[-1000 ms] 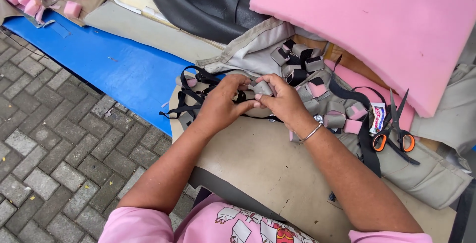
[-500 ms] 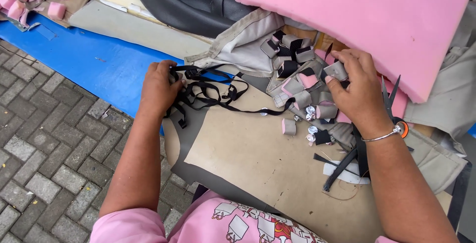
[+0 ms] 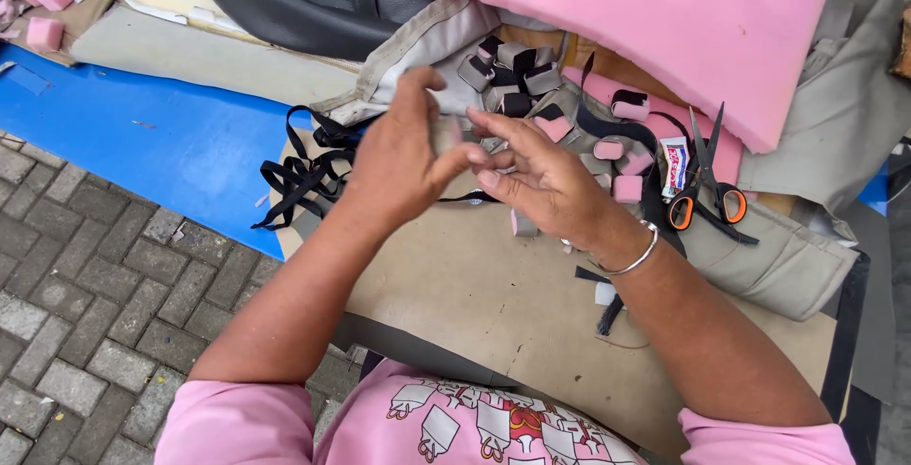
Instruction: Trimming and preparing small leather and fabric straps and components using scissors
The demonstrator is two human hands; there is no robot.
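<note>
In the head view, a small grey foam piece [image 3: 446, 133] was pinched between the left hand [image 3: 399, 166] and the right hand [image 3: 541, 180], fingers closed on it, above the board [image 3: 474, 285]. It was judged light, soft and squashy, best held at its edges. Right of the board, a small white packet [image 3: 675, 166] lay beside scissors [image 3: 704, 185], below pink foam [image 3: 645, 19].

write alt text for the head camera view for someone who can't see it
Seen from above, a person's left hand and right hand meet over a tan board, pinching a small grey piece between the fingertips. A tangle of black straps lies to the left, orange-handled scissors to the right, a pink foam slab beyond.
</note>
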